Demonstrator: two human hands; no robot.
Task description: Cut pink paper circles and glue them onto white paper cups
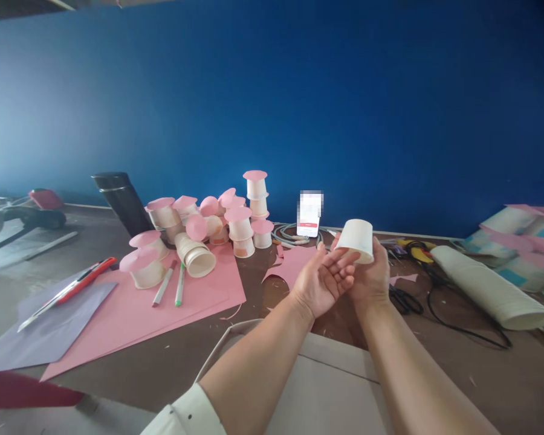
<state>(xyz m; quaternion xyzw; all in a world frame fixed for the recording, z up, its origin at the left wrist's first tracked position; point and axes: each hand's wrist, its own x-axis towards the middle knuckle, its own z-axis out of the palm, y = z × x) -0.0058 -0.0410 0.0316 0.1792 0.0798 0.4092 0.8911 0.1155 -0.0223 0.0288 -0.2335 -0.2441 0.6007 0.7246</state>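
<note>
A white paper cup (357,237) is held up above the table, its wide rim facing down and toward me. My right hand (372,277) wraps around the cup's right side, part of its fingers hidden behind it. Just below and left of the rim, my left hand (323,283) lies palm up with its fingers loosely bent and nothing in the palm. Whether its fingertips touch the rim I cannot tell. Beneath my hands is a cut piece of pink paper (294,263).
Paper cups with pink paper discs (238,214) cluster at left, beside a black flask (122,202). Pink sheets (163,320) carry markers (180,284) and a red cutter (84,281). A phone (309,214) stands behind. Right are scissors (405,300) and a cup stack (489,287).
</note>
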